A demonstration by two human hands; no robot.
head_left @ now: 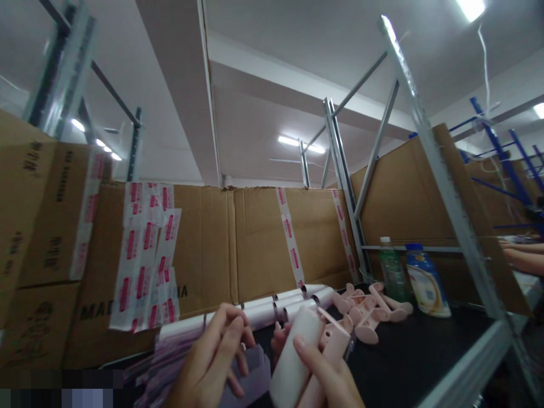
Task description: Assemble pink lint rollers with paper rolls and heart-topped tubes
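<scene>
My right hand is closed around a white cylinder and a pale pink plastic bracket, pressed side by side with the thumb lying across them. Both lean to the right at the top. To their left, my left hand has its fingers loosely bent and apart, and nothing shows in it. Below and behind that hand lie translucent purplish plastic pieces, partly covered by the fingers. Beyond both hands, several white cylinders lie in rows, end to end.
A pile of pink brackets lies on the black tabletop at the right. Behind it stand a green bottle and a blue-capped bottle. Cardboard walls and a metal frame post enclose the table. Another person's arm shows far right.
</scene>
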